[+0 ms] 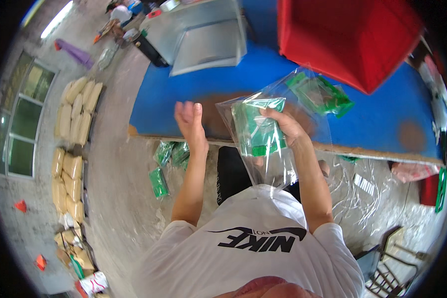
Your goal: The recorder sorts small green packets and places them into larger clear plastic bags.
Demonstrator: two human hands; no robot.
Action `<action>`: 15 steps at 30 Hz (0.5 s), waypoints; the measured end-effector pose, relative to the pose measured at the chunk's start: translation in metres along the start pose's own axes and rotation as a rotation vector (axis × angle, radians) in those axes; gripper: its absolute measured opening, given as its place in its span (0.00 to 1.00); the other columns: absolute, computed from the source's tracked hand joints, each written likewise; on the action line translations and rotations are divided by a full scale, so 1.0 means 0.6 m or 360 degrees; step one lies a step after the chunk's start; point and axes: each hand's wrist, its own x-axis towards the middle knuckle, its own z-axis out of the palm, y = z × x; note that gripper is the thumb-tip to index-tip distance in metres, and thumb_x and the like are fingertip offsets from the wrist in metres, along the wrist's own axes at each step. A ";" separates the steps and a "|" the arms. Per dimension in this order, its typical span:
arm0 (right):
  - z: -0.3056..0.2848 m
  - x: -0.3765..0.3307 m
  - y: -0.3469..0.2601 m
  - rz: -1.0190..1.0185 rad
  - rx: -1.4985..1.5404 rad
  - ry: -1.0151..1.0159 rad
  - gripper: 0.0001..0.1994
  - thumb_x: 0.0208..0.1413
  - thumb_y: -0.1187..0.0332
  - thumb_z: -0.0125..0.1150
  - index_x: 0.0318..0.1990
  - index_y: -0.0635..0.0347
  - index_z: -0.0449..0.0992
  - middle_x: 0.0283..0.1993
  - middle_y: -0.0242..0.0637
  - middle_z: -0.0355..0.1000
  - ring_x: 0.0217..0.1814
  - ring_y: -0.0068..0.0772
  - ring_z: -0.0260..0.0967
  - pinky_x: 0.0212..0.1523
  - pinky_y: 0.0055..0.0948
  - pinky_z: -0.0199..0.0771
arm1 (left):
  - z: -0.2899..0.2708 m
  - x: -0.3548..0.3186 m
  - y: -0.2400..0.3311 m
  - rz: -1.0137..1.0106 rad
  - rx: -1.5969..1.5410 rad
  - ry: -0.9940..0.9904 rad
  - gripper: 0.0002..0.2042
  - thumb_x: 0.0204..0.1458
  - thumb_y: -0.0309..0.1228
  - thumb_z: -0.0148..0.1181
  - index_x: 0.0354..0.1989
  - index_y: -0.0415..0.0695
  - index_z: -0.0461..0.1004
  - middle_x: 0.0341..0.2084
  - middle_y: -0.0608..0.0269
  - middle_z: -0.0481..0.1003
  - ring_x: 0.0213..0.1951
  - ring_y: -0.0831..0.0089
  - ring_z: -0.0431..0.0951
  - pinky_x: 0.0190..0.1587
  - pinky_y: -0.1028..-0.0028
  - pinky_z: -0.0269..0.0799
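Right hand (pixel 282 125) is clenched around a green packet (pixel 257 130), which sits inside a clear plastic bag (pixel 268 164); the bag hangs down toward the person's chest. It is held just above the near edge of the blue counter (pixel 184 89), about picture centre.

Left hand (pixel 190 123) is released, fingers straight and together, palm facing right, holding nothing. It sits at 9 o'clock from the packet, near it but not touching.

At 1 o'clock from the right hand: a second clear bag with green packets (pixel 323 94), lying on the counter. Beyond it, at 1 o'clock, a red box (pixel 352 35). At 11 o'clock, far side of the counter, a grey metal tray (pixel 203 35).

On the floor below the left forearm, at 8 o'clock from the held packet: a few loose green packets (pixel 166 159). Further left, at 9 o'clock, stacks of tan sacks (pixel 77 114) along the wall by the window (pixel 25 124). At 4 o'clock, empty clear bags (pixel 362 188) are heaped on the floor.
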 end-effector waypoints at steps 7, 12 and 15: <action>0.026 0.035 0.029 0.0119 -0.0082 -0.0106 0.38 0.47 0.47 0.71 0.60 0.65 0.69 0.53 0.48 0.72 0.53 0.41 0.72 0.51 0.39 0.74 | -0.019 -0.047 -0.030 -0.1145 -0.0818 -0.0562 0.32 0.61 0.55 0.50 0.63 0.40 0.62 0.57 0.55 0.71 0.59 0.64 0.70 0.63 0.62 0.64; 0.035 0.027 0.017 0.0187 -0.0301 -0.0230 0.37 0.50 0.46 0.68 0.59 0.64 0.70 0.54 0.48 0.72 0.52 0.42 0.73 0.50 0.37 0.75 | -0.024 -0.064 -0.055 -0.1302 -0.0857 -0.0594 0.31 0.59 0.56 0.52 0.60 0.41 0.68 0.57 0.56 0.72 0.57 0.62 0.72 0.60 0.61 0.68; 0.040 0.017 -0.002 0.0271 -0.0300 -0.0226 0.37 0.51 0.44 0.67 0.60 0.64 0.69 0.55 0.49 0.71 0.54 0.43 0.72 0.52 0.38 0.74 | -0.025 -0.068 -0.058 -0.1423 -0.0829 -0.0611 0.31 0.58 0.56 0.54 0.59 0.42 0.68 0.57 0.55 0.72 0.58 0.61 0.72 0.60 0.59 0.68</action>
